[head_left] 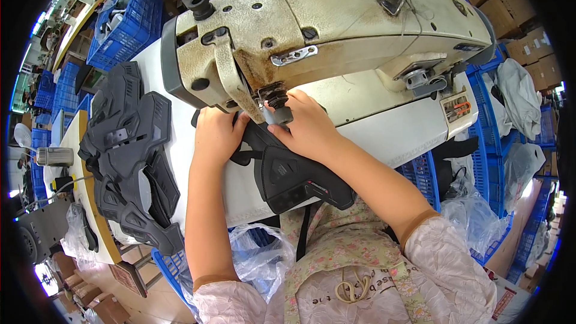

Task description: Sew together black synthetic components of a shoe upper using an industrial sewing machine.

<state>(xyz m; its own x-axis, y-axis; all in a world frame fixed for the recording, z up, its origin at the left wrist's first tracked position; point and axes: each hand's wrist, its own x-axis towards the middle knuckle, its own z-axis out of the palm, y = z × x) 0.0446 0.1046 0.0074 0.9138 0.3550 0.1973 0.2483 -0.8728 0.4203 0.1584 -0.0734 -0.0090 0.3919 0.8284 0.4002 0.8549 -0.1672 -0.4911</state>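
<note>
A cream industrial sewing machine [336,18] stands on a white table, its head hanging over both hands. Beneath the needle area lies a black padded piece [294,174] with moulded panels and small red marks, its lower end at the table's front edge. My left hand [216,135] grips the piece's upper left part, thumb toward the needle area, most fingertips hidden. On the other side, my right hand [309,126] holds the same piece, thumb on top near the round grey knob [281,115]. The machine head hides the needle tip and the stitching spot.
Left of the machine, a pile of similar black padded pieces [129,156] lies on the table. Blue crates [129,24] stand at the upper left, with more at right. Clear plastic bags [474,219] hang at right. Cardboard boxes [528,48] are stacked at the far right.
</note>
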